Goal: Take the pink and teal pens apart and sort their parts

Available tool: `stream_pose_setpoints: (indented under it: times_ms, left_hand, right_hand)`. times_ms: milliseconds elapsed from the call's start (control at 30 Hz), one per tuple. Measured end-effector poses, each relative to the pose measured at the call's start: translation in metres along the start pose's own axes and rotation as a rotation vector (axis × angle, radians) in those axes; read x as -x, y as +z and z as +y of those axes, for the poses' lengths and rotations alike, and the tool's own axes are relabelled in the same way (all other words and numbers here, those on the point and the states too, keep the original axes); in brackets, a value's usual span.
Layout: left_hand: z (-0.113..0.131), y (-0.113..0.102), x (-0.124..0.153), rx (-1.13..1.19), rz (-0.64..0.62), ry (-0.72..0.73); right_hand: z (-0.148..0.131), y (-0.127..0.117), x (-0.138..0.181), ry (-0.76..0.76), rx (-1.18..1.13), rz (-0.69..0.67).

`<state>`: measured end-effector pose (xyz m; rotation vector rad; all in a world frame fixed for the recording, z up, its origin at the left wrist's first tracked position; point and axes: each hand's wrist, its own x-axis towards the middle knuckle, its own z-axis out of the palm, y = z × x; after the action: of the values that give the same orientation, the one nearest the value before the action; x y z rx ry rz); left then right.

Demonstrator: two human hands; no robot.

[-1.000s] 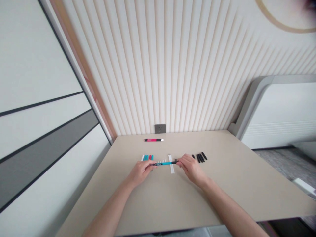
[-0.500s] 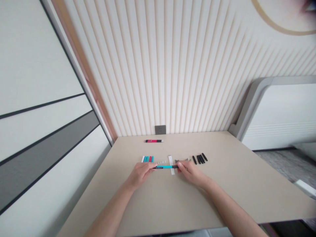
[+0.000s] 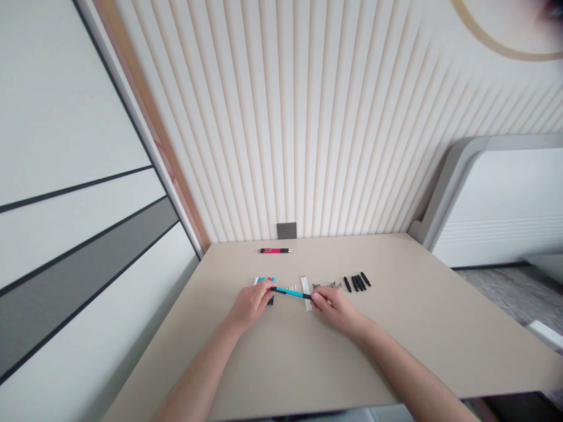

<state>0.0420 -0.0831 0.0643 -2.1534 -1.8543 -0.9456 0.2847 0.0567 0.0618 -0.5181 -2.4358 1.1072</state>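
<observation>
A turquoise pen (image 3: pixel 291 292) with black ends is held between both hands above the table. My left hand (image 3: pixel 251 302) pinches its left black end, and my right hand (image 3: pixel 336 306) grips the black section on the right. Behind the left hand lie several coloured pen barrels (image 3: pixel 265 279), partly covered by the fingers. Small clear pieces (image 3: pixel 292 288) lie just beyond the pen. White refills (image 3: pixel 304 283) pass under it. Small grey metal parts (image 3: pixel 335 285) sit behind my right hand, with several black grips (image 3: pixel 358 283) to their right.
A red and black pen (image 3: pixel 275 251) lies near the back of the beige table (image 3: pixel 290 363). Behind the table stands a ribbed wall with a dark socket (image 3: pixel 287 230). A white panelled cabinet (image 3: pixel 88 246) is on the left, and a pale headboard (image 3: pixel 501 199) on the right.
The pen has gone from nearly level to slanted, its left end raised and its right end lower. My left hand has shifted up slightly and now covers more of the coloured barrels.
</observation>
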Motion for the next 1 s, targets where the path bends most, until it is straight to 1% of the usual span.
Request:
stream_pose_setpoints:
  times_ms: [100, 200, 267, 400, 467, 567, 667, 800, 1000]
  left_hand:
    - [0.0005, 0.0005, -0.0008, -0.06, -0.072, -0.007]
    - [-0.0003, -0.0006, -0.0003, -0.06, -0.118, 0.043]
    - [-0.0015, -0.0014, 0.0007, -0.059, -0.11, 0.072]
    - [-0.0049, -0.0005, 0.0028, -0.104, -0.067, 0.131]
    - [-0.0057, 0.0005, 0.0034, -0.123, -0.081, 0.143]
    - [-0.0047, 0.001, 0.0038, -0.141, -0.119, 0.141]
    - [-0.0026, 0.0004, 0.0038, -0.149, -0.131, 0.155]
    - [-0.0011, -0.0001, 0.0041, -0.153, -0.148, 0.163]
    - [0.0028, -0.0003, 0.0048, -0.121, -0.216, 0.081]
  right_hand:
    - [0.0003, 0.0004, -0.0008, 0.006, 0.048, 0.055]
    - [-0.0006, -0.0008, -0.0004, 0.003, 0.043, 0.071]
    - [-0.0012, -0.0011, 0.0004, 0.012, 0.015, 0.037]
    - [0.001, -0.0001, 0.0013, 0.07, -0.049, -0.08]
    - [0.003, -0.0003, 0.0005, 0.071, -0.048, -0.089]
    - [0.0048, -0.0024, -0.0012, 0.033, 0.026, -0.013]
    - [0.0046, -0.0042, -0.0018, -0.031, 0.121, 0.055]
    - [0.0045, -0.0039, -0.0011, -0.105, 0.228, 0.077]
    - [0.0029, -0.0057, -0.0014, -0.166, 0.353, 0.091]
